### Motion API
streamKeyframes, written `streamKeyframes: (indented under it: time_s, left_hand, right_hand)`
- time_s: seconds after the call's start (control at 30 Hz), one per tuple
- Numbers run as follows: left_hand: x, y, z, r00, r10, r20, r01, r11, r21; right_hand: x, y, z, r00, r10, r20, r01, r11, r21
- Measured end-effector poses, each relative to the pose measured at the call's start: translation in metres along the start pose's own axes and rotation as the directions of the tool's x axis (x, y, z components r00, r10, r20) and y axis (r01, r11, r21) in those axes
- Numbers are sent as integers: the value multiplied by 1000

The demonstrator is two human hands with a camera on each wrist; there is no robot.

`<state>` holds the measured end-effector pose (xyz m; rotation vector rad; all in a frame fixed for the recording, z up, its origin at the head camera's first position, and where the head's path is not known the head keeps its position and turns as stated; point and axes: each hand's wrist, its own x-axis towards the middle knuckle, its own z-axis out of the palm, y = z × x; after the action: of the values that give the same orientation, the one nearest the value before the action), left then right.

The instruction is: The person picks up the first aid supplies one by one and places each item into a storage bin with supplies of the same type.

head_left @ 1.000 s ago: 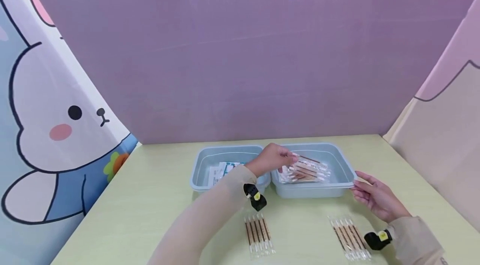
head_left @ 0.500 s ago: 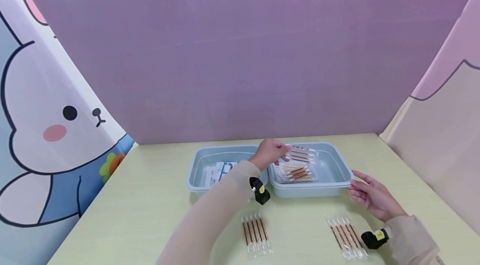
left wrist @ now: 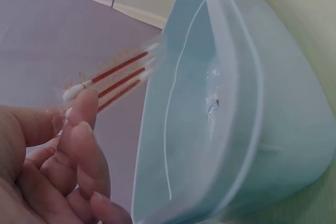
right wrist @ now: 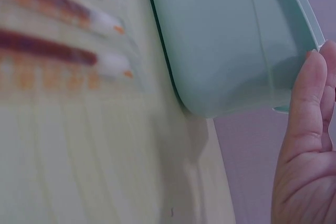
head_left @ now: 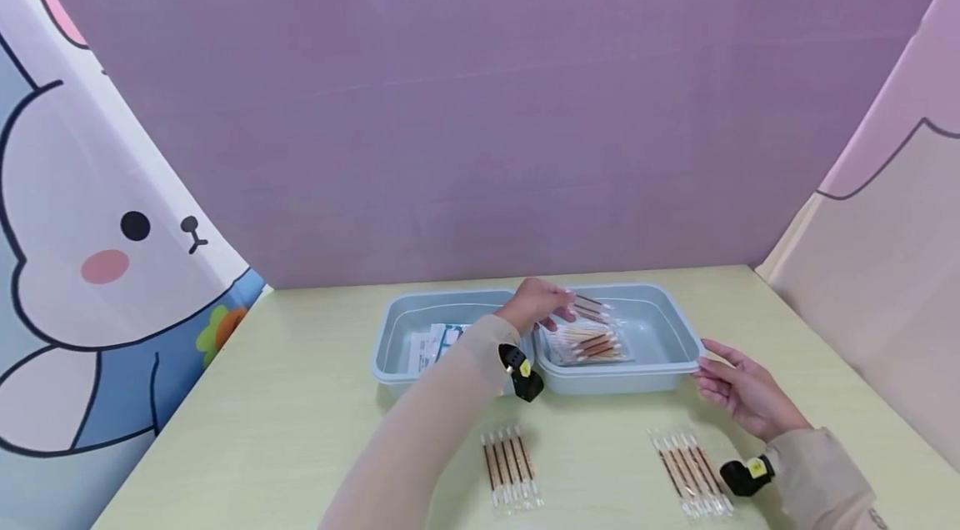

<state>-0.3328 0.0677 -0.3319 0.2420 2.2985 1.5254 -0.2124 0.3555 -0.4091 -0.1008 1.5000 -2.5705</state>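
Between thumb and finger of my left hand [head_left: 534,303] is the edge of a clear packet of cotton swabs [head_left: 592,307], held over the right-hand blue bin [head_left: 656,334]. In the left wrist view the packet [left wrist: 118,80] slants beside the bin's wall [left wrist: 236,77], its brown sticks and white tips showing. More swab packets [head_left: 592,344] lie inside this bin at its left side. My right hand [head_left: 753,392] pinches the bin's front right corner at the rim; in the right wrist view, the thumb [right wrist: 307,93] presses the rim from outside.
A second blue bin [head_left: 388,351] stands left of the first, with white and blue printed packets [head_left: 442,342] inside. Two swab packets lie on the table in front, a left one [head_left: 510,467] and a right one [head_left: 692,473]. A purple partition [head_left: 480,138] rises behind.
My left hand has moved slightly left and back with the swab packet, uncovering more of the pile in the bin. The held packet has tilted. My right hand stays on the rim.
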Motion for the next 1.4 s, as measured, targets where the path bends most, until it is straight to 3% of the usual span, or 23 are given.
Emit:
streamKeyframes:
  time_s: [0.17,0.4,0.7,0.8,0.97,1.03,1.13,1.27,1.4]
  left_hand:
    - [1,-3,3,1000,5,-20,-6,999,-40]
    - [2,-7,7,999,33,-25,-29,992,126]
    - [1,-12,-3,996,80,-37,-74,985,153]
    - [0,-13,-9,992,123,-17,-116,969,219]
    - [-7,-17,-12,975,211,64,-220,913,343]
    - [-13,-18,-10,958,263,117,-288,874,391]
    - [-24,-21,-8,911,357,204,-412,795,445]
    - [-42,-23,-10,829,435,351,-558,689,462]
    - [-55,-27,-12,745,432,509,-650,642,406]
  right_hand:
    - [1,1,3,1000,8,12,-8,1000,-10]
    - [3,4,3,1000,22,-7,-22,1000,-16]
    - [4,5,2,999,8,39,-8,1000,11]
    - [4,5,2,998,1,57,-2,1000,19]
    - [3,3,-1,998,-7,56,5,1000,19]
    - [2,2,-2,998,-13,54,12,1000,20]
    - [1,1,-4,998,-16,56,15,1000,24]
    - [1,1,-4,999,-8,51,6,1000,31]
    - [1,1,-4,1000,-6,27,5,999,38]
